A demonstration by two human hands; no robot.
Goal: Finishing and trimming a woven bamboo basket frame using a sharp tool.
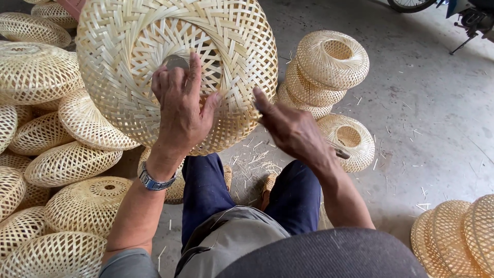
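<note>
A: What is nearest?

B: The left hand (181,110), fingers spread flat against a woven bamboo basket (175,67) at twelve o'clock. The right hand (292,131), at two o'clock, is closed on a dark tool (339,152).

A: Farther out?

B: Stacked baskets (327,72) at one o'clock; a basket pile (46,154) at nine.

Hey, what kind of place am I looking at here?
Most likely a small basket-weaving workshop or yard. Piles of finished woven bamboo shades lie around, bamboo offcuts litter the bare concrete floor, and the left hand and right hand work on another woven shade.
</note>
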